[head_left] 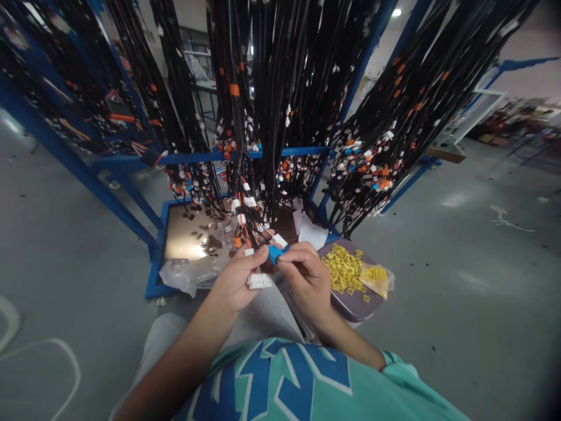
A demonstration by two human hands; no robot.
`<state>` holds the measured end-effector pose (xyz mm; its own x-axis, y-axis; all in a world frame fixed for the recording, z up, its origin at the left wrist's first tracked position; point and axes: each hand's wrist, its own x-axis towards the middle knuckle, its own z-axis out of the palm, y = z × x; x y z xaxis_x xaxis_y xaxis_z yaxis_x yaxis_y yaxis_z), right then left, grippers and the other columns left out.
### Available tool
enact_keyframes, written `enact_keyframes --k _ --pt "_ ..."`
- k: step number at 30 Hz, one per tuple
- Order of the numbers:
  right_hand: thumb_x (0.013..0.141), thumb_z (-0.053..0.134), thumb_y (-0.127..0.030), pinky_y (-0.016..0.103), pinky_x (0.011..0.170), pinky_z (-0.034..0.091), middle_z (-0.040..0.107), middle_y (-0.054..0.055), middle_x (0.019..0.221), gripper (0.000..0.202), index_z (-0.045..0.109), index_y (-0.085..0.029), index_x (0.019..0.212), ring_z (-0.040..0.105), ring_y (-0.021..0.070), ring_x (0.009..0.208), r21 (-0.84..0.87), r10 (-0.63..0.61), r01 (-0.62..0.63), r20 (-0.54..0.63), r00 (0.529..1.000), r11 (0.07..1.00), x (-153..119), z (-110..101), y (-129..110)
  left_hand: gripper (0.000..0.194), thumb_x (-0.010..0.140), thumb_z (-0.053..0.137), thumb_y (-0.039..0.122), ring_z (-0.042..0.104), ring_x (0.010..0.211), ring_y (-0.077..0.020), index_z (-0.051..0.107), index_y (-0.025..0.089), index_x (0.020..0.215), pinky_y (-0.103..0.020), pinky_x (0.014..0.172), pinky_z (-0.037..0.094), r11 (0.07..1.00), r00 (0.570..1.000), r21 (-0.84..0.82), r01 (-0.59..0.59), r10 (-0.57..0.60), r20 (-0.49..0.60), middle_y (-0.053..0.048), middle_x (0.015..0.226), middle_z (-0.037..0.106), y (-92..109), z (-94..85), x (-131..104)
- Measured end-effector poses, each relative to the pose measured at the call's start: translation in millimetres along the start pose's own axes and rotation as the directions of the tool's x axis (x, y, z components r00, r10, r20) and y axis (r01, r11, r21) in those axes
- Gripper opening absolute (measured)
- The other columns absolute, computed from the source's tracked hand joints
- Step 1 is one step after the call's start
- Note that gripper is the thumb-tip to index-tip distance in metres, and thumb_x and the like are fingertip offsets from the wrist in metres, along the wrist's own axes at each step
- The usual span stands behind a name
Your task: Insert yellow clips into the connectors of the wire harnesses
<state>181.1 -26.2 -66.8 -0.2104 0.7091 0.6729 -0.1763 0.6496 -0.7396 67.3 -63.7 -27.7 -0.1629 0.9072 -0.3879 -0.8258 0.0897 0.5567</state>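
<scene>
A blue plug connector [275, 254] is between my two hands, in front of the hanging wire harnesses. My left hand [240, 279] is closed around the harness end, its thumb against the blue connector. Below that thumb a white connector block [260, 281] sticks out of the same hand. My right hand [308, 277] is pinched at the right end of the blue connector; any small part between those fingertips is hidden. Just above the hands, a bundle of wires [246, 219] with white and orange connectors hangs down. Another white connector [279, 240] lies close behind the blue one.
Dense black harnesses [302, 76] hang from a blue wheeled frame [184, 158]. To the right, a dark tray [367, 309] holds many yellow plastic pieces [344, 268] and a clear bag [377, 278] of them. Crumpled plastic film [184, 275] lies on the frame's base at left.
</scene>
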Motion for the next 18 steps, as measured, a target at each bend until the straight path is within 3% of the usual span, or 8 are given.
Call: enact_keyframes --k 14,18 --pt "0.079 0.061 -0.014 0.025 0.061 0.045 0.059 -0.001 0.072 0.011 0.066 -0.023 0.077 0.055 0.0114 0.068 -0.102 -0.008 0.008 0.003 1.000 0.995 0.0 -4.6 -5.5 0.041 0.082 0.047 -0.004 0.064 0.055 -0.0134 0.058 0.009 0.119 -0.021 0.056 0.054 0.999 1.000 0.051 -0.010 0.009 0.011 -0.004 0.063 0.068 -1.7 -1.6 0.7" --pt "0.076 0.063 -0.018 0.024 0.059 0.043 0.057 -0.002 0.072 0.004 0.062 -0.021 0.075 0.053 0.0106 0.066 -0.021 0.119 -0.119 0.011 0.993 0.993 0.5 -5.9 -4.7 0.042 0.078 0.052 -0.004 0.063 0.055 -0.0137 0.059 0.010 0.117 -0.022 0.057 0.054 0.997 0.999 0.074 -0.011 0.009 0.033 -0.002 0.062 0.066 -2.0 -2.7 0.8"
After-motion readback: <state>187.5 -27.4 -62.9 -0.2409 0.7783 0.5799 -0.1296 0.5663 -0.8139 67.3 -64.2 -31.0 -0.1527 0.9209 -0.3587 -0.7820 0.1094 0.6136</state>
